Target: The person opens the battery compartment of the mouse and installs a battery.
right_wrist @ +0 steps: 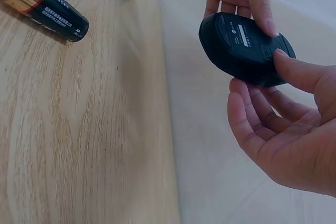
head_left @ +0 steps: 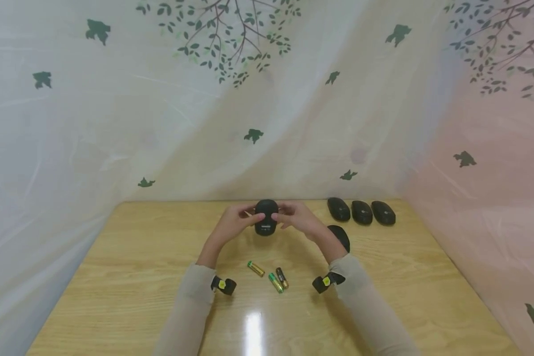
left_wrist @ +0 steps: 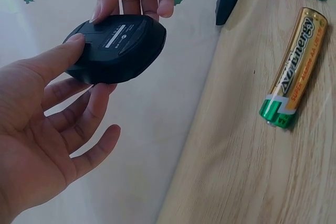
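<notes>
Between both hands a black computer mouse [head_left: 266, 228] is held up above the table, its labelled underside facing the head camera. My left hand [head_left: 234, 223] grips one side, thumb on the underside and fingers beneath. From the other side my right hand [head_left: 300, 217] holds it the same way. In the left wrist view the left thumb presses near the end of the mouse [left_wrist: 123, 51], by a panel line. The right wrist view shows both thumbs close together on the mouse [right_wrist: 236, 45]. On the table nearer me lie three AA batteries, a gold-and-green one [head_left: 255, 268], another green-and-gold one [head_left: 276, 283] and a black-and-copper one [head_left: 282, 278].
Three black mice stand in a row at the back right, the nearest to the hands being this mouse [head_left: 338, 209]. Another black mouse [head_left: 340, 237] is partly hidden behind the right forearm. A patterned curtain [head_left: 196, 163] hangs behind the wooden table [head_left: 138, 277].
</notes>
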Tool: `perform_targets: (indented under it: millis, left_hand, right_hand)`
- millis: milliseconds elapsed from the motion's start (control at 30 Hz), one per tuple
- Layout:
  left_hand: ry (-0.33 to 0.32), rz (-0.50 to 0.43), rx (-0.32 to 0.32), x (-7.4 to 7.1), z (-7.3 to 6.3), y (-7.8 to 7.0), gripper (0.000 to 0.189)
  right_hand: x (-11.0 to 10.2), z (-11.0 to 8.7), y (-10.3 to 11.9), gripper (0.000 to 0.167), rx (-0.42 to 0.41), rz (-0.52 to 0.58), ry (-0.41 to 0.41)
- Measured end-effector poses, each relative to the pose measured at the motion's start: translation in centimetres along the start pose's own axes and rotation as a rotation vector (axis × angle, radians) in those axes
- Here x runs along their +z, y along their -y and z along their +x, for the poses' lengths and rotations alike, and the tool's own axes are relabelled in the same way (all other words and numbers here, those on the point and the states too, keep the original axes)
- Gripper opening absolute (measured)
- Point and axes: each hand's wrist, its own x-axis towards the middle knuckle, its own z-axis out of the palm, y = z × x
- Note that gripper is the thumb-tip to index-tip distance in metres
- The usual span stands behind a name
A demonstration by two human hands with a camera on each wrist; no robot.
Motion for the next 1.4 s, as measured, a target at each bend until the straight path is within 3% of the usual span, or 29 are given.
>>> perform_targets:
  millis: [267, 467, 700, 1200, 1400]
  left_hand:
    - [-0.017, 0.004, 0.073, 0.1, 0.4, -0.5, 0.036]
    - [-0.028, -0.041, 0.060, 0.7, -0.1, -0.7, 0.036]
    - [-0.047, -0.155, 0.046, 1.9, -0.1, -1.0, 0.042]
    - [-0.062, -0.235, 0.079, 4.9, 0.6, -1.9, 0.047]
    - [-0.051, -0.245, 0.059, 5.9, 0.8, -2.6, 0.049]
  right_hand:
    - [-0.3, -0.2, 0.1, 0.042, -0.025, 0.000, -0.018]
    - [-0.1, -0.7, -0.3, 0.041, -0.039, 0.049, -0.005]
    - [-0.9, -1.2, -0.4, 0.043, -0.058, 0.074, -0.002]
    - [-3.2, -2.2, -1.0, 0.046, -0.132, 0.084, -0.077]
    - [-4.2, -2.4, -1.8, 0.046, -0.090, 0.098, -0.051]
